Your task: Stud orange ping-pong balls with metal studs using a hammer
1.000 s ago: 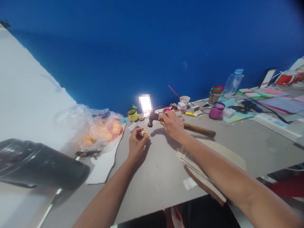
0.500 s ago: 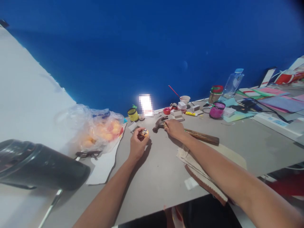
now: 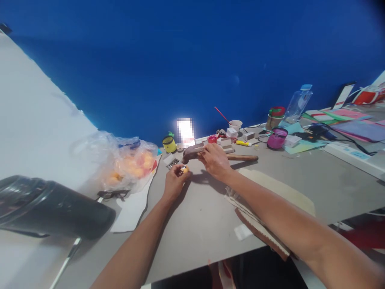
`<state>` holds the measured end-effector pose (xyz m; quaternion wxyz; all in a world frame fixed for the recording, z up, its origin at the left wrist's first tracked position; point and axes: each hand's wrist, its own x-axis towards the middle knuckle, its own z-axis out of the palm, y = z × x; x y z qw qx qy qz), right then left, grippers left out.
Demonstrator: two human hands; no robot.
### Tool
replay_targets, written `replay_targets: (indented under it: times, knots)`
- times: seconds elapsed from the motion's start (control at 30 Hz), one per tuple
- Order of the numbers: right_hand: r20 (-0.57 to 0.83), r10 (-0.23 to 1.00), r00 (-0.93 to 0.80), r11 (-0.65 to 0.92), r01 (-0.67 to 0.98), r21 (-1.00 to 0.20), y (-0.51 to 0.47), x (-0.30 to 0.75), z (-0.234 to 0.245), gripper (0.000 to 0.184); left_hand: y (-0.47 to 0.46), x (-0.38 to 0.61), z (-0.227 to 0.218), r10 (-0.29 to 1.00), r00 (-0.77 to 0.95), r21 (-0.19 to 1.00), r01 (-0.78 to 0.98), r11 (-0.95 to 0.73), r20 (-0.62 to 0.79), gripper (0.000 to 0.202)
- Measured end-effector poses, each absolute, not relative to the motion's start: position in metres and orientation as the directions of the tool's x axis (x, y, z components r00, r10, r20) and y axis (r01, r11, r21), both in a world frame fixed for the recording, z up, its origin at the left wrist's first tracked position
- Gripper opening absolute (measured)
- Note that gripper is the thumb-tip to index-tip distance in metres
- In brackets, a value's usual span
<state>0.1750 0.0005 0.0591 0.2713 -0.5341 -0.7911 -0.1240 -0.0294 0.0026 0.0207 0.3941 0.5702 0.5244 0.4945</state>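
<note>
My left hand (image 3: 173, 182) is closed around a small orange-yellow ball (image 3: 184, 170) with shiny metallic bits in its upper side, low over the table. My right hand (image 3: 215, 160) grips a claw hammer (image 3: 242, 157) close to its head, the wooden handle pointing right. The dark hammer head is just above the ball; whether they touch I cannot tell. Right behind my left hand lies a small open box (image 3: 173, 162) with tiny shiny pieces inside.
A plastic bag of orange balls (image 3: 132, 162) and a dark cylinder (image 3: 54, 206) occupy the left. A yellow pot (image 3: 169, 144), small white boxes (image 3: 231, 133) and a paper cup (image 3: 236, 125) line the back. Cream cloth (image 3: 279, 190) lies under my right forearm; a clear bottle (image 3: 299, 104) stands back right.
My right hand has raised the hammer off the table and moved it left, bringing its head over the ball. My left hand still holds the ball in about the same place.
</note>
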Motion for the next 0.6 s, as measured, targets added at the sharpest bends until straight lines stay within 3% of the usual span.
replay_targets:
  times: [0.1, 0.27, 0.4, 0.6]
  knots:
    - [0.55, 0.752, -0.363, 0.466, 0.883, -0.054, -0.006, 0.17, 0.061, 0.031, 0.003, -0.031, 0.021, 0.986, -0.028, 0.957, 0.246, -0.153, 0.165, 0.03]
    - [0.618, 0.722, -0.312, 0.436, 0.898, -0.056, -0.011, 0.171, 0.069, 0.039, 0.003, -0.03, 0.02, 0.991, -0.028, 0.975, 0.182, -0.127, 0.135, 0.037]
    - [0.566, 0.739, -0.365, 0.455, 0.89, -0.019, -0.011, 0.171, 0.071, 0.036, 0.001, -0.028, 0.02, 0.987, -0.031, 0.973, 0.177, -0.148, 0.156, 0.035]
    - [0.644, 0.697, -0.316, 0.43, 0.903, -0.023, -0.012, 0.172, 0.075, 0.032, -0.001, -0.028, 0.026, 0.99, -0.051, 0.97, 0.211, -0.118, 0.132, 0.043]
